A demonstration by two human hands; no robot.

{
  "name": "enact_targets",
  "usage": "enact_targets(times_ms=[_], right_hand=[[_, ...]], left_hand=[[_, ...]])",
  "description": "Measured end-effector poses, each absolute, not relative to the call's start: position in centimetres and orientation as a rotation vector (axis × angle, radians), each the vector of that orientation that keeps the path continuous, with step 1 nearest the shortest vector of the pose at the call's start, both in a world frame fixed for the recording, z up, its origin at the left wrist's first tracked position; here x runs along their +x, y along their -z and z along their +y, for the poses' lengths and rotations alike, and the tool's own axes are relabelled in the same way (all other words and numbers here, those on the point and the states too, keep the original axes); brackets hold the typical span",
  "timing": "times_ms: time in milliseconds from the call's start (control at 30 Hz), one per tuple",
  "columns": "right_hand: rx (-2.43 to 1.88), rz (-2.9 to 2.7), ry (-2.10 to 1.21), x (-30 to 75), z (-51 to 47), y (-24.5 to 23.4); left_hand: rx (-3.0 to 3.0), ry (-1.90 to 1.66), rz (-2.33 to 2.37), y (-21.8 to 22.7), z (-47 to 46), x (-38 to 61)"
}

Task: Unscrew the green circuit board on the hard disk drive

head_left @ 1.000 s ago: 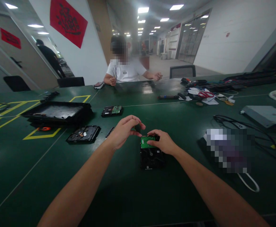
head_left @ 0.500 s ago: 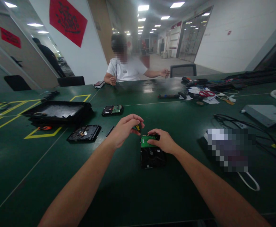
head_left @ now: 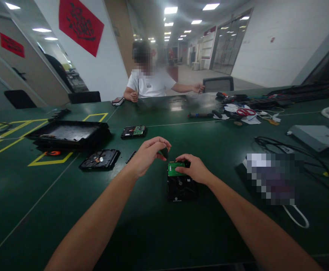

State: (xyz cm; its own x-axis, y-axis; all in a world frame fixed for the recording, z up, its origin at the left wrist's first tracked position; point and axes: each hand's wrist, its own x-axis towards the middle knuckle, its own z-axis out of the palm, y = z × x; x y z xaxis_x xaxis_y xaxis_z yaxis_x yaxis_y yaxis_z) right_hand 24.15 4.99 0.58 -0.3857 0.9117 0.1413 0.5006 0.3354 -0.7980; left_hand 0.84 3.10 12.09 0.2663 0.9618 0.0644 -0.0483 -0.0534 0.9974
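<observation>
In front of me a hard drive (head_left: 181, 190) lies on the table with its green circuit board (head_left: 175, 168) facing up, at the far half. My right hand (head_left: 194, 169) grips the drive's far right corner, its thumb over the board. Beyond the drive's far left corner, my left hand (head_left: 153, 152) pinches a small dark piece (head_left: 165, 153) just above the table; fingers cover much of it, and I cannot make out its kind. Left of that hand lies a narrow dark piece (head_left: 131, 157), partly hidden by the wrist.
Two more hard drives (head_left: 100, 159) (head_left: 134, 131) lie to the left, near a black tray (head_left: 68, 131). Cables (head_left: 268, 143), a blurred-out object (head_left: 271, 180) and a grey metal box (head_left: 318, 136) are at right. Across the table sits a person in a white shirt (head_left: 151, 83).
The piece in my left hand has turned, so its yellow mark no longer shows. My right hand holds still on the drive. A dark-clothed figure at far left has shifted.
</observation>
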Motion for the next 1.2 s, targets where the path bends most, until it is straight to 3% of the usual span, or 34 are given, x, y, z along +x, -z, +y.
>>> enact_targets(times_ms=[1200], right_hand=[[-1.231,-2.007,-0.908,23.95,4.83,-0.84]], left_hand=[[1.322,-1.086,0.94,-11.95,3.2,0.78]])
